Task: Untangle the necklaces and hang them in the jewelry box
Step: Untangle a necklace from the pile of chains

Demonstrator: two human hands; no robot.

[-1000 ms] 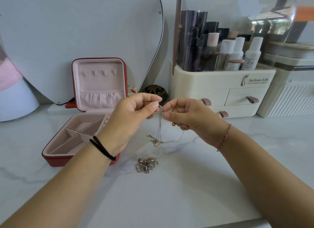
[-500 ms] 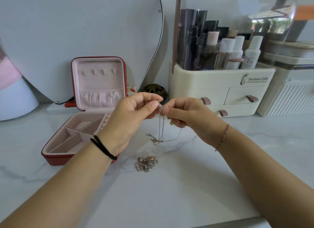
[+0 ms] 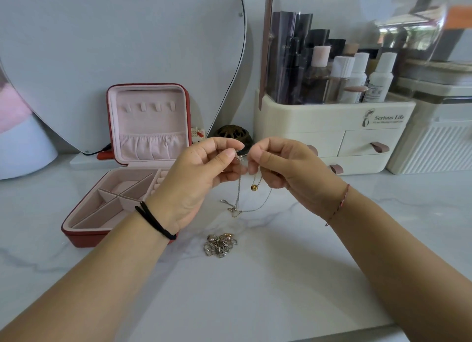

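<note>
Hands are up over the desk, forearms coming in from the two bottom corners and meeting in the middle. The left hand has its thumb and forefinger clamped on the top of a thin silver necklace, with its other fingers curled underneath. The right hand pinches the same chain just beside it, so the two sets of fingertips are nearly touching.

The chain hangs down in a loop below them. I can't tell whether the lowest bit rests on the desk. A little gold bead dangles on a short length under the right hand.

The tangled pile of other necklaces sits on the desk, nearer the person than the hands. The jewelry box is open on the left, with its lid upright and a row of small hooks near the top. The left wrist, which has a black hair tie on it, covers the box's near right corner. There's a red string bracelet on the right wrist.
</note>
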